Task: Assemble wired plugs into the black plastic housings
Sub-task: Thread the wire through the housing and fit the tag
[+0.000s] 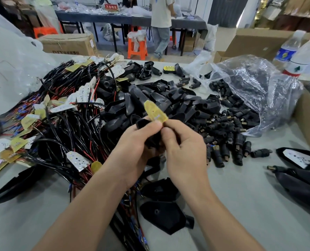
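On the near part of the grey table [241, 205], two loose housings [164, 217] lie between the forearms. Above them the left hand [136, 144] curls round a black housing [151, 142]. The right hand [184, 149] grips it from the other side, thumb at the foot of a yellow board [156, 112] that stands up out of it. A heap of wires [69, 124] lies left. Beyond the hands are piled housings [150, 98], and to the right plugs [223, 142] spill from a plastic bag [255, 87]. Bottles [302, 55] stand far right.
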Demonstrator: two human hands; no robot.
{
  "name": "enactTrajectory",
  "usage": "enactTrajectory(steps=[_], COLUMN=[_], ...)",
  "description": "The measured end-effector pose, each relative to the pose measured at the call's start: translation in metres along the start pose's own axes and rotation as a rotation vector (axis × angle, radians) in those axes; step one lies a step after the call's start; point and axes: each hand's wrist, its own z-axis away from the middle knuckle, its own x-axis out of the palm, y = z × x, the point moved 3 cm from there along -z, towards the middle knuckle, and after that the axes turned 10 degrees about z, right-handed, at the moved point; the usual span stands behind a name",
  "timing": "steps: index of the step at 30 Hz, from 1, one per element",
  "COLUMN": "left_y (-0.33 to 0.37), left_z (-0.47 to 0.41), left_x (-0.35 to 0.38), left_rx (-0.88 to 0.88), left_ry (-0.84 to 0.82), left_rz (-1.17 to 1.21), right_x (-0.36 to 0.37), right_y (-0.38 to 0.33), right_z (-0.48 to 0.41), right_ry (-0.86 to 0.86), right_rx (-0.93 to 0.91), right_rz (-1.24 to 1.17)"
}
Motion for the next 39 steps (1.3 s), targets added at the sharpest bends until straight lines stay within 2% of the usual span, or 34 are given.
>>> enactTrajectory(steps=[2,3,5,7,10,13,18,23,24,26,29,32,34,39], left_y=[0.003,0.006,0.015,0.025,0.038,0.046,0.047,0.045,0.045,0.044,0.038,0.028,0.018,-0.003], left_z=[-0.001,-0.003,-0.006,-0.008,-0.008,-0.006,-0.008,-0.009,-0.01,-0.012,-0.014,-0.013,-0.013,-0.013], left_x=[-0.006,-0.01,-0.018,-0.025,-0.034,-0.041,-0.049,-0.054,-0.055,-0.056,-0.054,-0.045,-0.035,-0.019], left_rx=[0.077,0.101,0.144,0.154,0.132,0.147,0.156,0.153,0.147,0.135,0.106,0.086,0.09,0.028], left_ry=[0.178,0.213,0.226,0.217,0.122,0.074,0.105,0.144,0.158,0.211,0.278,0.283,0.236,0.071], left_rz=[-0.06,-0.082,-0.042,0.097,0.332,0.439,0.534,0.606,0.603,0.483,0.147,-0.196,-0.362,-0.44], right_x=[0.006,0.009,0.012,0.007,-0.013,-0.029,-0.022,-0.01,-0.011,-0.017,-0.034,-0.045,-0.048,-0.038], right_y=[-0.002,-0.004,-0.003,-0.001,0.012,0.034,0.044,0.041,0.04,0.038,0.033,0.026,0.022,0.014], right_z=[0.003,0.004,0.006,0.006,-0.005,-0.015,-0.019,-0.014,-0.014,-0.017,-0.024,-0.025,-0.024,-0.02], right_ry=[-0.124,-0.183,-0.251,-0.242,-0.149,-0.272,-0.328,-0.332,-0.306,-0.202,-0.066,-0.021,-0.034,-0.087], right_rx=[-0.032,-0.037,-0.024,-0.008,-0.05,0.016,0.112,0.026,0.018,0.049,0.146,0.227,0.221,0.251], right_rz=[0.034,0.032,0.019,0.054,0.462,0.79,0.711,0.749,0.704,0.466,-0.012,-0.486,-0.608,-0.683])
